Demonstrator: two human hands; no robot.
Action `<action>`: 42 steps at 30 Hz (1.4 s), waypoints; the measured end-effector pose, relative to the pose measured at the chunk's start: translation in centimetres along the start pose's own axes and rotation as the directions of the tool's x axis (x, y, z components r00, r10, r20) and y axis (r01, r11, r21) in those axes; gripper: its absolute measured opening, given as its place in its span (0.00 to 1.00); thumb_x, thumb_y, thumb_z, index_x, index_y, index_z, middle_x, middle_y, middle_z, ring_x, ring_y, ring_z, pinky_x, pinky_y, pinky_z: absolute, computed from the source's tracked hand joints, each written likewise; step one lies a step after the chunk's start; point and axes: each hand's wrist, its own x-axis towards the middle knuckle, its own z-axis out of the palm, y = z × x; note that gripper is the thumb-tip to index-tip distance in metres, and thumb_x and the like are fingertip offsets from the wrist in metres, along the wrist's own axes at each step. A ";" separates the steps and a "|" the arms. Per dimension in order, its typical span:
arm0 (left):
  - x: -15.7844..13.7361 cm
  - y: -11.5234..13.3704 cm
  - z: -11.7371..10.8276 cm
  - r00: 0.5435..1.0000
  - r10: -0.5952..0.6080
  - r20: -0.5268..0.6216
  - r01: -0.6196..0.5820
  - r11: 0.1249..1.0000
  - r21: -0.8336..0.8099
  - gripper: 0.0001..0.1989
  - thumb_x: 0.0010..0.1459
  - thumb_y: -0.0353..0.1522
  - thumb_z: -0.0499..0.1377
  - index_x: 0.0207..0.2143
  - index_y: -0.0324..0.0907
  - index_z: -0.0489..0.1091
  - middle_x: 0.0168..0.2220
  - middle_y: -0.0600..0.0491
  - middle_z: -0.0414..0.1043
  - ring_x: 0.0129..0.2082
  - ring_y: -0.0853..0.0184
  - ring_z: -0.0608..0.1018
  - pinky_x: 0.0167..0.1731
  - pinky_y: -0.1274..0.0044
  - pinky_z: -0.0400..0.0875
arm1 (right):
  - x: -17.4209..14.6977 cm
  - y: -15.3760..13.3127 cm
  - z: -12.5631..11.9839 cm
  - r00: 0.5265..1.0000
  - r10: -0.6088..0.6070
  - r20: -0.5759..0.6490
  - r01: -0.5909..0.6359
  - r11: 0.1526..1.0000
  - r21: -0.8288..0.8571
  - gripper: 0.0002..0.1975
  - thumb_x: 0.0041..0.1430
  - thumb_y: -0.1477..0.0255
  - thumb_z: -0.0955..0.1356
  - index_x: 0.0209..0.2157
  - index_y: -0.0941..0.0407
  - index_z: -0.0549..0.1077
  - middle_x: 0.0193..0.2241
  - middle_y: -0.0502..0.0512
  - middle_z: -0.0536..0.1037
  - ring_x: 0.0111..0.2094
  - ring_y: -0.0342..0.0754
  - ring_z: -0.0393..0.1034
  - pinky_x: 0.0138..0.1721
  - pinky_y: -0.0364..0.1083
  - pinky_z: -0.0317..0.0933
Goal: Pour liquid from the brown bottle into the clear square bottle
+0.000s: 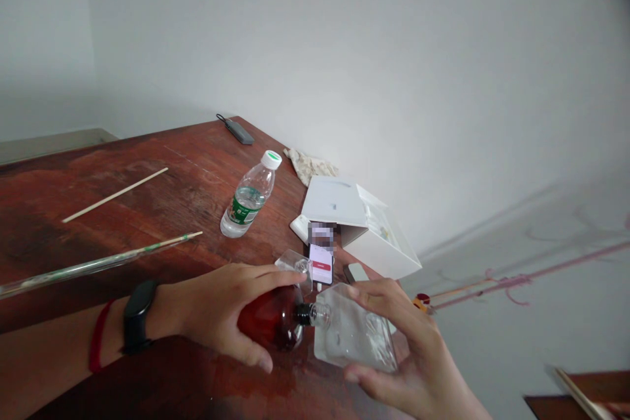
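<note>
My left hand [221, 308] is wrapped over a rounded, glossy bottle [273, 318] that looks dark red. The bottle lies tilted, its black neck [305, 314] pointing right. A clear plastic blister tray [352, 331] is gripped by its edges between the thumb and fingers of my right hand [408, 344]. The round clear bulge of this tray meets the end of the black neck; whether it fits over it, I cannot tell. Another clear plastic piece [290, 259] shows just past my left fingertips, partly hidden.
Behind my hands are a lit phone [322, 262] with a cable and an open white box [335, 200]. A water bottle [249, 197] stands upright on the reddish wooden table [191, 190]. Thin sticks [118, 193], a wrapped stick bundle [113, 262], a grey device [239, 130] and a cloth [310, 164] lie there.
</note>
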 end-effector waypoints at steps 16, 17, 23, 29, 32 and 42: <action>0.1 -0.1 0.0 1.000 0.002 -0.004 -0.002 1.000 -0.014 0.48 0.58 0.51 0.74 0.74 0.48 0.59 0.66 0.41 0.75 0.62 0.44 0.81 0.62 0.60 0.75 | 0.0 0.0 0.0 1.000 0.010 -0.002 -0.010 1.000 -0.018 0.38 0.56 0.49 0.82 0.65 0.45 0.75 0.54 0.61 0.85 0.58 0.69 0.80 0.53 0.66 0.78; 0.1 0.0 0.0 1.000 -0.003 -0.001 0.003 1.000 -0.015 0.48 0.58 0.51 0.74 0.74 0.48 0.59 0.66 0.41 0.75 0.62 0.44 0.80 0.62 0.60 0.74 | 0.0 0.0 0.0 1.000 0.006 -0.010 -0.006 1.000 -0.019 0.38 0.56 0.49 0.82 0.64 0.45 0.75 0.54 0.61 0.85 0.58 0.69 0.80 0.53 0.66 0.78; 0.3 0.2 -0.3 1.000 -0.007 0.007 0.007 1.000 -0.017 0.48 0.57 0.49 0.75 0.73 0.48 0.60 0.66 0.41 0.75 0.62 0.44 0.81 0.63 0.60 0.74 | 0.0 0.0 0.0 1.000 0.007 -0.004 -0.007 1.000 -0.011 0.38 0.56 0.49 0.82 0.64 0.45 0.75 0.54 0.61 0.85 0.56 0.68 0.81 0.52 0.66 0.78; 0.1 0.2 -0.2 1.000 -0.009 0.003 0.009 1.000 -0.010 0.48 0.58 0.50 0.74 0.73 0.47 0.60 0.66 0.40 0.75 0.62 0.44 0.81 0.63 0.59 0.74 | 0.0 -0.1 0.0 1.000 0.004 0.001 -0.003 1.000 -0.012 0.37 0.56 0.50 0.82 0.64 0.45 0.75 0.54 0.61 0.85 0.57 0.68 0.80 0.53 0.66 0.78; 0.1 0.2 -0.2 1.000 -0.018 0.006 0.018 1.000 -0.010 0.48 0.57 0.50 0.75 0.73 0.48 0.61 0.66 0.41 0.76 0.62 0.44 0.81 0.63 0.59 0.74 | 0.0 -0.1 -0.1 1.000 0.001 0.000 -0.001 1.000 -0.015 0.37 0.56 0.50 0.82 0.65 0.44 0.75 0.55 0.60 0.85 0.56 0.68 0.81 0.52 0.65 0.78; 0.1 0.4 -0.3 0.999 -0.035 0.013 0.035 0.999 -0.020 0.48 0.56 0.49 0.76 0.73 0.48 0.61 0.66 0.42 0.75 0.62 0.44 0.80 0.64 0.60 0.73 | 0.4 -0.2 -0.1 0.999 -0.019 -0.026 0.019 1.000 0.015 0.36 0.56 0.50 0.82 0.63 0.47 0.77 0.51 0.61 0.86 0.53 0.66 0.82 0.51 0.63 0.79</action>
